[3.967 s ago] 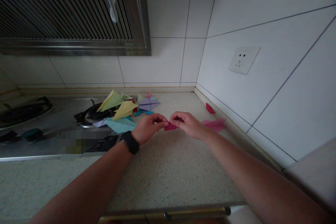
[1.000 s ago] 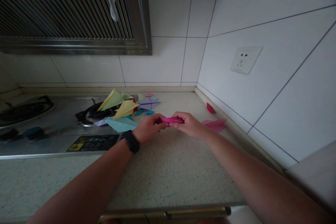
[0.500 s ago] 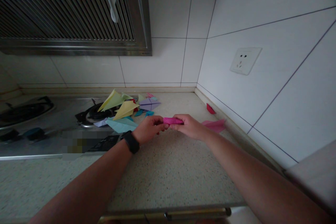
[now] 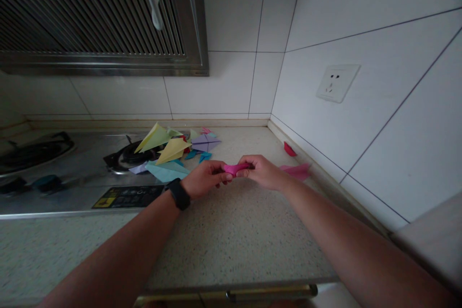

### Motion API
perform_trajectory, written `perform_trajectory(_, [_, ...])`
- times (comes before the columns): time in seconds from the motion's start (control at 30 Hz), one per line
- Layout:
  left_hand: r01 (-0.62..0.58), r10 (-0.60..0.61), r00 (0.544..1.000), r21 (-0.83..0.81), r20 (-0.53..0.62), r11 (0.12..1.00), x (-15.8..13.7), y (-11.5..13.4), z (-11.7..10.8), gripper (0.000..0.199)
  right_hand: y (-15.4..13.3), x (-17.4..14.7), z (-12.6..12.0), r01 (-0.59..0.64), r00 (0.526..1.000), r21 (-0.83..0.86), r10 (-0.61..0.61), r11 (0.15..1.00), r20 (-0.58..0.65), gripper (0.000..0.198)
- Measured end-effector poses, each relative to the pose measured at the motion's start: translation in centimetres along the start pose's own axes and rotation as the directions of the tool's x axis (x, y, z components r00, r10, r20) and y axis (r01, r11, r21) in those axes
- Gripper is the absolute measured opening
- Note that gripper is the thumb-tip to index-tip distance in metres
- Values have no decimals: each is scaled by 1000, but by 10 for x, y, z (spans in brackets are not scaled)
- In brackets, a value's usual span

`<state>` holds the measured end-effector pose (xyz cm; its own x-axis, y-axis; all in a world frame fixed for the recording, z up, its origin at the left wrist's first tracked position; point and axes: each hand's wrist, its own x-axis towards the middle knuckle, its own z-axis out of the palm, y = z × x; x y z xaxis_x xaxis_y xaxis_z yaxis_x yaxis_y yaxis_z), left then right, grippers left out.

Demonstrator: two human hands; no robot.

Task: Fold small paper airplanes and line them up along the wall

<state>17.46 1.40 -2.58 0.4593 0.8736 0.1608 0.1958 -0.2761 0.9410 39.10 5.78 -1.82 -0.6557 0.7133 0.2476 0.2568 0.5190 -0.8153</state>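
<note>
A small folded piece of bright pink paper (image 4: 235, 169) is held above the speckled counter (image 4: 245, 236). My left hand (image 4: 207, 178) pinches its left end, thumb in front. My right hand (image 4: 260, 172) grips the right end, and its fingers hide part of the fold. Beyond my left hand lie folded papers: a light blue one (image 4: 166, 171), a yellow one (image 4: 173, 150) and a purple one (image 4: 205, 142). Behind my right hand is a flat pink paper (image 4: 296, 172), partly covered by that hand and wrist.
A small red folded paper (image 4: 289, 149) rests near the right wall. At left is a gas stove (image 4: 83, 168) with two burners, some papers overlapping its right one. The range hood (image 4: 108, 65) hangs above. A wall socket (image 4: 338, 83) is on the right.
The pink paper has tilted and bent between my fingers, its shape now curved rather than a straight strip. My right hand has risen very slightly; both hands keep their hold.
</note>
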Motion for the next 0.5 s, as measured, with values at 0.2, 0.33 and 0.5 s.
perform_trajectory(0.2, [0, 1, 1000, 25, -15, 1000, 0, -1, 3, 31, 2, 0, -1, -3, 1000, -6, 2, 1000, -26, 29])
perform_trajectory(0.33, [-6, 10, 999, 107, -39, 994, 1, -1, 3, 33, -2, -2, 0, -14, 1000, -3, 14, 1000, -9, 30])
perform_trajectory(0.5, [8, 1, 998, 132, -66, 991, -1, 3, 0, 30, -6, -2, 0, -1, 1000, 24, 1, 1000, 18, 30])
